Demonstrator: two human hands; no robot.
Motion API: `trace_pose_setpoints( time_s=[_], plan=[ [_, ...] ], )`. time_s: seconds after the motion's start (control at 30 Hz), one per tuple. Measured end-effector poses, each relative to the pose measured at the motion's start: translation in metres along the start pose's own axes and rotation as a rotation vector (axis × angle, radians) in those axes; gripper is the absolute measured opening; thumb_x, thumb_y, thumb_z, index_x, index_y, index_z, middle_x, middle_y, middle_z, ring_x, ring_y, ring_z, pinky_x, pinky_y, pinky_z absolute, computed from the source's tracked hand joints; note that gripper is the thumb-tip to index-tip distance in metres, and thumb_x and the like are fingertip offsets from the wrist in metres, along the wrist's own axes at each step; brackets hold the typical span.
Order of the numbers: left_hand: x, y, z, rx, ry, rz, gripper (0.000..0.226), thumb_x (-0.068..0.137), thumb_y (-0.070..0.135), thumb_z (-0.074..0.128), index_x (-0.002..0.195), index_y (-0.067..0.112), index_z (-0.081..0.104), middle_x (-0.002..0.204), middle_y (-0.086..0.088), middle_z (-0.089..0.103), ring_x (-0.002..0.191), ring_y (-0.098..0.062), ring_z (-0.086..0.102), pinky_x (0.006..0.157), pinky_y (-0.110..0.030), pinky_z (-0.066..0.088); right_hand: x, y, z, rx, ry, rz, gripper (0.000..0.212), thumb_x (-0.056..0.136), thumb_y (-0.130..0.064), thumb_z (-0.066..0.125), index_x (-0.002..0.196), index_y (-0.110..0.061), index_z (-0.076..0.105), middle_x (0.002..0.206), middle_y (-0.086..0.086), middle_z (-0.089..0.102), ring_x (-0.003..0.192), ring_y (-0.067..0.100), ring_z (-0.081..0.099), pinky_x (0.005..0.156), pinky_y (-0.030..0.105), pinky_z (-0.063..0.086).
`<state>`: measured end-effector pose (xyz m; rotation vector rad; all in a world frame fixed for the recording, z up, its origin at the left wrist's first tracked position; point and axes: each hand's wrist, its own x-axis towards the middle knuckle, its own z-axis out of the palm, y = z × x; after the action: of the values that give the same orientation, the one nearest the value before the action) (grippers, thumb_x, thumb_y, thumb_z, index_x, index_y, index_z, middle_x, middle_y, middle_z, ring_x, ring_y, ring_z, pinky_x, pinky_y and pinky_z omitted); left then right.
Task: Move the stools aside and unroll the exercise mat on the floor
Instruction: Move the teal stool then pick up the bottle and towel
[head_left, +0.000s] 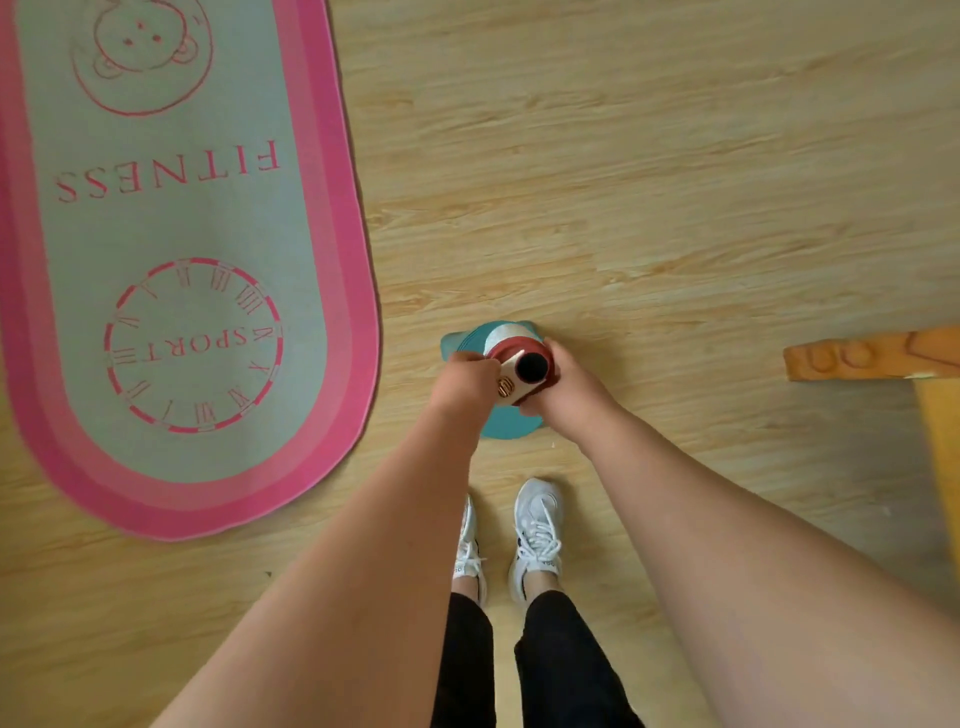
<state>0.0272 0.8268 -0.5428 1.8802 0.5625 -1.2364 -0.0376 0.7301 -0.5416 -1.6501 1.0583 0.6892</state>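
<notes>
Floor (623, 156), as I see it from the head view: pale wood-grain planks. At left lies a flat oval mat (182, 218), grey-green with a pink border, printed FITNESS and SPORT, its rounded end toward the near side. Near centre stand two white sneakers (537, 535). At the right edge stands part of an orange wooden stool (872, 356), well apart from the oval mat.

Pale wood-grain plank floor (623, 156) spreads all around, evenly lit. At the right edge stands a carved orange-yellow wooden furniture piece (872, 353), partly cut off.
</notes>
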Motion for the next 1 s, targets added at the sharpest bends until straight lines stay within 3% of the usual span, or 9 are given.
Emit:
trace_pose_setpoints(
  time_s=[0.13, 0.23, 0.33, 0.4, 0.53, 0.6, 0.73, 0.87, 1.0],
  plan=[
    [0.041, 0.0, 0.009, -0.027, -0.008, -0.014, 0.034, 0.094, 0.012, 0.045, 0.127, 0.013, 0.053, 0.103, -0.014, 0.059, 0.107, -0.032, 0.062, 0.095, -0.046, 0.051, 0.052, 0.004, 0.004, 0.015, -0.028, 0.058, 0.071, 0.084, -0.004, 0.062, 0.146, -0.027, 0.034, 0.129, 0.01, 0.059, 0.114, 0.028, 0.057, 0.099, 0.044, 0.046],
    [0.062, -0.002, 0.015, -0.063, 0.001, -0.04, 0.033, 0.095, 0.009, 0.044, 0.127, 0.013, 0.053, 0.106, -0.015, 0.06, 0.108, -0.032, 0.062, 0.095, -0.046, 0.051, 0.075, 0.011, 0.006, 0.029, -0.038, 0.06, 0.071, 0.083, -0.001, 0.062, 0.144, -0.028, 0.038, 0.119, 0.006, 0.061, 0.106, 0.024, 0.057, 0.09, 0.037, 0.046],
    [0.076, -0.003, 0.02, -0.043, 0.001, -0.038, 0.015, 0.095, 0.008, 0.045, 0.095, 0.015, 0.058, 0.105, -0.017, 0.059, 0.11, -0.035, 0.061, 0.096, -0.049, 0.05, 0.087, 0.017, 0.008, 0.039, -0.037, 0.045, 0.065, 0.083, -0.004, 0.063, 0.139, -0.027, 0.042, 0.11, 0.003, 0.059, 0.098, 0.022, 0.055, 0.081, 0.032, 0.04],
    [0.082, -0.003, 0.022, -0.049, 0.006, -0.043, 0.025, 0.094, 0.008, 0.045, 0.074, 0.022, 0.052, 0.102, -0.018, 0.06, 0.111, -0.036, 0.06, 0.097, -0.049, 0.049, 0.095, 0.018, 0.009, 0.032, -0.048, 0.044, 0.061, 0.082, -0.007, 0.063, 0.136, -0.027, 0.045, 0.112, 0.004, 0.062, 0.099, 0.023, 0.057, 0.081, 0.032, 0.041],
    [0.092, -0.005, 0.023, -0.07, -0.003, -0.051, 0.029, 0.092, 0.005, 0.046, 0.072, 0.024, 0.052, 0.106, -0.018, 0.063, 0.109, -0.034, 0.061, 0.098, -0.049, 0.048, 0.108, 0.017, 0.012, 0.05, -0.053, 0.047, 0.054, 0.082, -0.006, 0.064, 0.13, -0.025, 0.048, 0.1, -0.003, 0.061, 0.088, 0.015, 0.056, 0.078, 0.032, 0.041],
    [0.098, -0.007, 0.023, -0.078, -0.017, -0.073, 0.025, 0.093, 0.004, 0.043, 0.079, 0.021, 0.056, 0.108, -0.018, 0.062, 0.101, -0.03, 0.06, 0.1, -0.047, 0.048, 0.114, 0.016, 0.014, 0.057, -0.064, 0.064, 0.065, 0.082, -0.007, 0.064, 0.139, -0.027, 0.043, 0.117, 0.003, 0.063, 0.101, 0.021, 0.058, 0.085, 0.035, 0.045],
    [0.102, -0.009, 0.022, -0.136, -0.047, -0.092, 0.041, 0.096, 0.004, 0.04, 0.133, 0.017, 0.05, 0.121, -0.011, 0.054, 0.113, -0.026, 0.054, 0.096, -0.036, 0.048, 0.117, 0.017, 0.02, 0.1, -0.046, 0.13, 0.081, 0.087, -0.013, 0.062, 0.151, -0.038, 0.019, 0.144, 0.001, 0.047, 0.126, 0.026, 0.046, 0.09, 0.034, 0.039],
    [0.095, -0.01, 0.02, -0.116, -0.061, -0.106, 0.049, 0.097, 0.009, 0.045, 0.144, 0.021, 0.039, 0.134, -0.009, 0.05, 0.116, -0.025, 0.053, 0.1, -0.037, 0.049, 0.117, 0.02, 0.023, 0.106, -0.016, 0.145, 0.078, 0.089, -0.011, 0.06, 0.15, -0.039, 0.021, 0.144, 0.0, 0.047, 0.126, 0.025, 0.047, 0.087, 0.033, 0.04],
    [0.091, -0.008, 0.023, -0.064, -0.023, -0.086, 0.057, 0.098, 0.012, 0.045, 0.15, 0.021, 0.025, 0.138, -0.013, 0.047, 0.105, -0.023, 0.054, 0.102, -0.04, 0.046, 0.111, 0.02, 0.022, 0.091, 0.001, 0.12, 0.079, 0.088, -0.016, 0.064, 0.151, -0.037, 0.02, 0.144, 0.001, 0.047, 0.127, 0.025, 0.047, 0.096, 0.037, 0.041]
  ],
)
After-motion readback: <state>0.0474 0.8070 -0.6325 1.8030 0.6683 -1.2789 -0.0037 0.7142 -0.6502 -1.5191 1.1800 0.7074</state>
